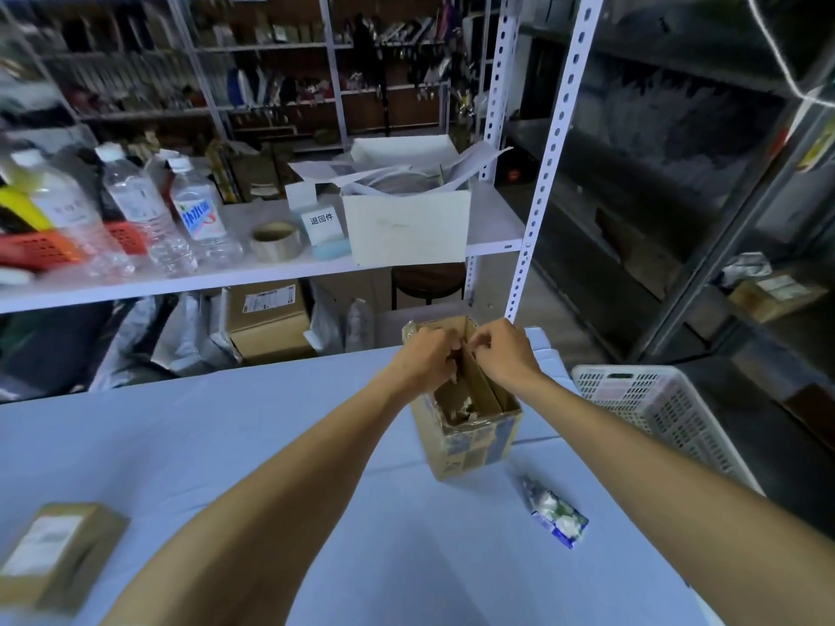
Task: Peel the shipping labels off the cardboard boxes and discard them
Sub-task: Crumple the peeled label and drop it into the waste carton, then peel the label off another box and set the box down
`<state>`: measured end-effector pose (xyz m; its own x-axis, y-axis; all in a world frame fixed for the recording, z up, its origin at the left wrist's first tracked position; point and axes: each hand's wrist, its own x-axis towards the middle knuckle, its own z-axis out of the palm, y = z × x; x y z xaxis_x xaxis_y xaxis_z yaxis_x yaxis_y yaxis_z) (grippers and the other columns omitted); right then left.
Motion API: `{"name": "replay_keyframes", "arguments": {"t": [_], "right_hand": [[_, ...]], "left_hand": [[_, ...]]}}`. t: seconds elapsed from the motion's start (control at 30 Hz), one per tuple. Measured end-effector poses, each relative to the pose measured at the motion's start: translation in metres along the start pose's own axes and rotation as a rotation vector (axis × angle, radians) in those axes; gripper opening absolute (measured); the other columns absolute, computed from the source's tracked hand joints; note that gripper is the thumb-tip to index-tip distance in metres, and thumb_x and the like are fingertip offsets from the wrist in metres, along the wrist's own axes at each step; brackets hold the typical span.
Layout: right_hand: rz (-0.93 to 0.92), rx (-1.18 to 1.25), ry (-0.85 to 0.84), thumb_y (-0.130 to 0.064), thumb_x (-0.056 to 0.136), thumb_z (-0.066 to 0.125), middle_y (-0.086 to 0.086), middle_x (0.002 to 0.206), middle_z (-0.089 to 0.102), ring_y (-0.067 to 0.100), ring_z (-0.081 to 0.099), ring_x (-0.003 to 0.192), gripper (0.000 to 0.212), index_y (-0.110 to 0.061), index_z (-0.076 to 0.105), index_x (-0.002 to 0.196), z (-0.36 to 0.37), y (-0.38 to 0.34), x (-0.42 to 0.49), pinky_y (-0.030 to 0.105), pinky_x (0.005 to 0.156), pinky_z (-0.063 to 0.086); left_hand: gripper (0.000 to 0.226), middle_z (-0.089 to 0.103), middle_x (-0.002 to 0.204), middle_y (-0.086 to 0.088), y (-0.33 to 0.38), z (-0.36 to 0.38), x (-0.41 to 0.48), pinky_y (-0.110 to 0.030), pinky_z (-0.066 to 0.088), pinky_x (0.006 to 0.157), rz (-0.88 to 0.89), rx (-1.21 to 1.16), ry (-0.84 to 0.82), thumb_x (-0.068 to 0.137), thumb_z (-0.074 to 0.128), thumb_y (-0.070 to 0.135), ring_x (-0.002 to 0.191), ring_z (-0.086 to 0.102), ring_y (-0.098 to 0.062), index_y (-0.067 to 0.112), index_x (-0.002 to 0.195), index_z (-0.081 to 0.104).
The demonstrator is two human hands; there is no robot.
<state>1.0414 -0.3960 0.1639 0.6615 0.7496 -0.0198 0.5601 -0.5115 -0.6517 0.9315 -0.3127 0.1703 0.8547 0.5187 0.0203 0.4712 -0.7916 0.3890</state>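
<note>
You can read just one sign: the small white card [321, 224] standing on the white shelf [180, 282], a little above and left of the frame's centre, carries the characters 退回件. The blue lettering on the water bottle [199, 216] left of it and the shipping label [269, 299] on the brown box [266, 332] under that shelf are too blurred for you to read.

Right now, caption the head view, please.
Left hand and right hand pick at the far flap of an open cardboard box on the table.
</note>
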Motion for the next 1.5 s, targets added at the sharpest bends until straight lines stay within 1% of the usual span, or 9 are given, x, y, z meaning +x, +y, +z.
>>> {"name": "replay_keyframes", "arguments": {"t": [0.33, 0.47, 0.6, 0.87, 1.03, 1.17, 1.3, 1.4, 1.5], "right_hand": [[-0.158, -0.097, -0.090, -0.007, 0.083, 0.060, 0.009, 0.099, 0.071, 0.023, 0.064, 0.096, 0.016, -0.008, 0.073, 0.093, 0.008, -0.021, 0.001, 0.037, 0.083, 0.055], [-0.293, -0.170, -0.215, -0.013, 0.085, 0.062, 0.007, 0.102, 0.070, 0.018, 0.063, 0.096, 0.019, -0.010, 0.070, 0.102, 0.031, -0.056, -0.001, 0.025, 0.076, 0.046], [-0.445, -0.170, -0.324, -0.017, 0.085, 0.065, 0.009, 0.115, 0.068, 0.025, 0.062, 0.108, 0.031, -0.009, 0.066, 0.114, 0.073, -0.106, -0.016, 0.036, 0.093, 0.050], [-0.823, -0.196, -0.648, -0.023, 0.081, 0.064, 0.007, 0.114, 0.067, 0.023, 0.062, 0.105, 0.037, -0.012, 0.065, 0.117, 0.182, -0.218, -0.111, 0.032, 0.087, 0.049], [-1.039, -0.190, -0.797, -0.023, 0.075, 0.058, 0.010, 0.083, 0.065, 0.029, 0.057, 0.081, 0.009, -0.016, 0.057, 0.071, 0.243, -0.291, -0.197, 0.032, 0.064, 0.041], [-1.101, -0.180, -0.857, -0.012, 0.078, 0.059, 0.003, 0.066, 0.050, 0.025, 0.047, 0.068, 0.035, -0.022, 0.034, 0.055, 0.282, -0.339, -0.249, 0.030, 0.056, 0.035], [-1.103, -0.238, -0.880, -0.009, 0.080, 0.057, 0.014, 0.087, 0.062, 0.033, 0.055, 0.084, 0.006, -0.010, 0.059, 0.075, 0.321, -0.381, -0.273, 0.032, 0.066, 0.042], [-1.081, -0.253, -0.872, -0.011, 0.080, 0.059, 0.014, 0.105, 0.064, 0.032, 0.058, 0.097, 0.025, -0.006, 0.063, 0.105, 0.353, -0.413, -0.281, 0.032, 0.075, 0.046], [-1.054, -0.254, -0.825, -0.013, 0.080, 0.062, 0.011, 0.102, 0.063, 0.029, 0.057, 0.096, 0.024, -0.010, 0.063, 0.104, 0.380, -0.441, -0.288, 0.032, 0.076, 0.046]], "left_hand": [[0.030, 0.068, 0.112, -0.012, -0.025, -0.018, -0.012, -0.045, 0.055, 0.080, -0.076, 0.034, 0.040, 0.085, 0.052, 0.008, 0.100, 0.064, -0.033, 0.009, 0.111, 0.066], [0.033, 0.065, 0.121, -0.013, -0.050, -0.034, -0.040, -0.040, 0.050, 0.086, -0.173, 0.004, 0.113, 0.087, 0.054, 0.004, 0.110, 0.060, -0.031, 0.007, 0.120, 0.061], [0.032, 0.066, 0.115, -0.013, -0.086, -0.051, -0.094, -0.040, 0.052, 0.084, -0.387, -0.046, 0.223, 0.087, 0.054, 0.006, 0.103, 0.061, -0.031, 0.009, 0.118, 0.060], [0.029, 0.066, 0.107, -0.009, -0.162, -0.063, -0.284, -0.033, 0.047, 0.080, -0.896, -0.103, 0.388, 0.084, 0.051, 0.010, 0.101, 0.060, -0.026, 0.011, 0.112, 0.061], [0.025, 0.069, 0.106, -0.013, -0.195, -0.079, -0.399, -0.036, 0.050, 0.084, -1.137, -0.140, 0.544, 0.084, 0.054, 0.010, 0.101, 0.063, -0.031, 0.004, 0.106, 0.065], [0.025, 0.068, 0.107, -0.014, -0.230, -0.085, -0.459, -0.032, 0.046, 0.079, -1.239, -0.144, 0.565, 0.084, 0.051, 0.006, 0.103, 0.061, -0.033, 0.005, 0.105, 0.064], [0.024, 0.070, 0.101, -0.013, -0.275, -0.103, -0.501, -0.038, 0.052, 0.083, -1.205, -0.194, 0.613, 0.085, 0.057, 0.019, 0.095, 0.063, -0.030, 0.005, 0.103, 0.065], [0.027, 0.070, 0.103, -0.011, -0.308, -0.117, -0.531, -0.034, 0.051, 0.082, -1.185, -0.214, 0.610, 0.083, 0.050, 0.007, 0.098, 0.063, -0.028, 0.008, 0.106, 0.064], [0.029, 0.070, 0.102, -0.009, -0.342, -0.131, -0.555, -0.032, 0.050, 0.081, -1.163, -0.219, 0.593, 0.084, 0.048, 0.005, 0.099, 0.062, -0.026, 0.009, 0.108, 0.064]]}}
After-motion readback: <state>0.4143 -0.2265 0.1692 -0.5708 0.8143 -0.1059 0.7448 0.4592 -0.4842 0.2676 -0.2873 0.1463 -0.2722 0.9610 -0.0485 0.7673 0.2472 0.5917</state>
